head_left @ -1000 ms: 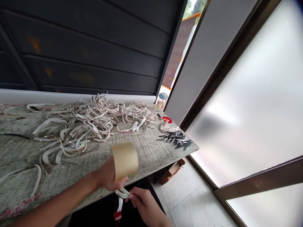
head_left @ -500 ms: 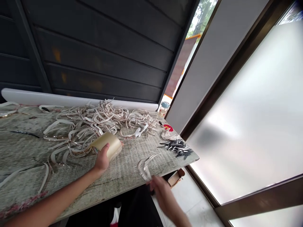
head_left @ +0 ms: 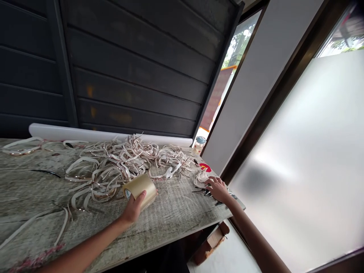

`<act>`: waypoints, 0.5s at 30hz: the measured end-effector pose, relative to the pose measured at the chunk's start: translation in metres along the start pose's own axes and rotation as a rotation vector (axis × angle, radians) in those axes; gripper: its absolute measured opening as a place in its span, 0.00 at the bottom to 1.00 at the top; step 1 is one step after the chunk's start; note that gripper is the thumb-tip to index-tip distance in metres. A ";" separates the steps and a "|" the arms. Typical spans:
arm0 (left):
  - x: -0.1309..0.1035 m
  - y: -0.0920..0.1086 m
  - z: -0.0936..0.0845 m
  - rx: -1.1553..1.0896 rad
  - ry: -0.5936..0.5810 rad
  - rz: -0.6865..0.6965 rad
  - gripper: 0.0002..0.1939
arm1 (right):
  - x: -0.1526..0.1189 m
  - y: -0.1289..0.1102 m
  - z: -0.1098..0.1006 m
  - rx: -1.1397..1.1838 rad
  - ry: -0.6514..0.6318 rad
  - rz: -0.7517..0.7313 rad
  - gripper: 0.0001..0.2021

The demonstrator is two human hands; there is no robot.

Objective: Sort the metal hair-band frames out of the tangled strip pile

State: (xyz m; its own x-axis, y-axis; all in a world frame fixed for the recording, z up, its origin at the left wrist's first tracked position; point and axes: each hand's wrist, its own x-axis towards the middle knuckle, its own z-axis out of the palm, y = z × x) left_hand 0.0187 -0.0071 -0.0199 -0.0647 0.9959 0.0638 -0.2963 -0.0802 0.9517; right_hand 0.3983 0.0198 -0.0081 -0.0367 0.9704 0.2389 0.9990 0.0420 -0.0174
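My left hand (head_left: 134, 207) is wrapped round a wide roll of clear yellowish tape (head_left: 142, 186), held over the table beside a tangled heap of white and metallic strips (head_left: 122, 155). At the table's right end, my right hand (head_left: 218, 189) reaches palm down over a small white coiled bundle (head_left: 200, 179) and a pile of short black strips (head_left: 205, 192), partly covering both. Its fingertips touch or hover near the white bundle; whether they grip anything is hidden.
A jar with a blue lid (head_left: 199, 145) stands at the back right corner near a red round item (head_left: 205, 167). A white roll (head_left: 108, 135) lies along the back edge against dark panelling. Below the table is a cardboard box (head_left: 212, 242).
My right hand has moved from the table's front edge to the right-end piles, and the thin clear loop it held no longer shows in it. The view has shifted; my left hand still holds the tape.
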 end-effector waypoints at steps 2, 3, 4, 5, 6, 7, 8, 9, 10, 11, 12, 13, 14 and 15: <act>-0.001 0.003 0.001 0.027 0.027 -0.008 0.27 | 0.001 -0.008 0.003 -0.016 0.044 0.011 0.15; -0.002 0.005 0.002 0.031 0.011 -0.012 0.27 | 0.002 -0.015 0.004 -0.017 0.063 0.003 0.16; -0.002 0.006 0.003 0.025 -0.018 -0.013 0.27 | 0.003 -0.025 0.006 -0.013 0.076 -0.016 0.17; -0.003 0.007 0.003 0.016 -0.051 -0.016 0.27 | 0.005 -0.035 0.008 -0.005 0.083 -0.046 0.17; -0.003 0.008 0.003 0.006 -0.076 -0.019 0.28 | 0.008 -0.047 0.010 0.004 0.084 -0.084 0.17; -0.003 0.008 0.003 0.002 -0.083 -0.020 0.29 | 0.012 -0.059 0.013 0.012 0.080 -0.126 0.18; -0.002 0.007 0.003 0.006 -0.078 -0.021 0.30 | 0.018 -0.071 0.017 0.019 0.075 -0.167 0.19; -0.002 0.007 0.002 0.017 -0.071 -0.025 0.31 | 0.024 -0.082 0.021 0.024 0.070 -0.202 0.20; -0.001 0.006 0.002 0.030 -0.068 -0.029 0.32 | 0.032 -0.092 0.025 0.027 0.067 -0.229 0.22; 0.000 0.005 0.001 0.043 -0.066 -0.032 0.32 | 0.039 -0.100 0.029 0.029 0.065 -0.250 0.23; 0.001 0.003 -0.001 0.056 -0.058 -0.032 0.32 | 0.047 -0.106 0.032 0.032 0.066 -0.264 0.23; 0.002 0.001 -0.002 0.072 -0.043 -0.028 0.32 | 0.054 -0.111 0.036 0.038 0.068 -0.275 0.23; 0.003 -0.002 -0.003 0.091 -0.020 -0.020 0.31 | 0.060 -0.114 0.038 0.045 0.072 -0.282 0.21; 0.004 -0.005 -0.005 0.114 -0.002 -0.009 0.29 | 0.064 -0.116 0.040 0.056 0.080 -0.287 0.19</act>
State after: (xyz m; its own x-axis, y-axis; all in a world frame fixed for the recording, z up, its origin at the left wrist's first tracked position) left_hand 0.0147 -0.0030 -0.0258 -0.0606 0.9966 0.0556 -0.1869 -0.0661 0.9801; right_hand 0.2788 0.0868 -0.0301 -0.3133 0.8951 0.3173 0.9448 0.3275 0.0090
